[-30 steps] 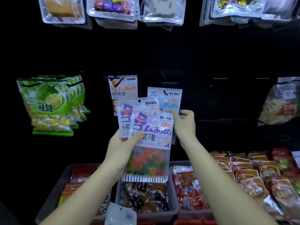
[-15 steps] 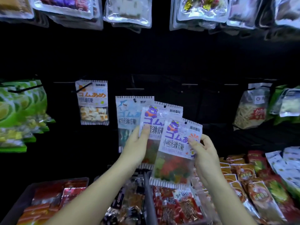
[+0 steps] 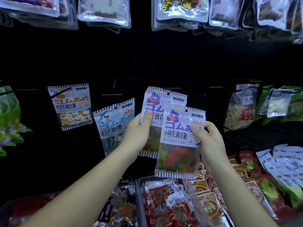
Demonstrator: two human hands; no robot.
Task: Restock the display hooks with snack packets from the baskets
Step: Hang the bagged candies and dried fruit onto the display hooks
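1. The right hand [image 3: 211, 141] pinches the right edge of the front bear packet [image 3: 178, 145]. This is a flat plastic pouch with a white label, a purple cartoon bear and a clear window of red, green and orange gummies. The thumb lies on its face and the fingers curl behind.
2. Its label reads "ゴムあめ", "小熊形橡皮糖" and "XIANGPITANG", with "加減乗除" at the top right. It is held in the air above the baskets and overlaps the lower right of a matching pouch.
3. The left hand [image 3: 139, 136] grips that rear bear packet [image 3: 157, 102], with the thumb pressed on its left edge, up against the dark display panel. Whether it hangs on a hook cannot be told.
4. Just left sits the tilted pale-blue shark packet [image 3: 113, 122], marked "鲨鱼形橡皮糖". Further left, the white egg packet [image 3: 72, 105] hangs on a black hook [image 3: 60, 93] and has orange "ゴムあめ" lettering.
5. Below, a grey plastic basket [image 3: 139, 194] holds red snack packets [image 3: 164, 202]. Their writing is blurred.
6. Clear silver-edged pouches [image 3: 103, 12] hang along the top.
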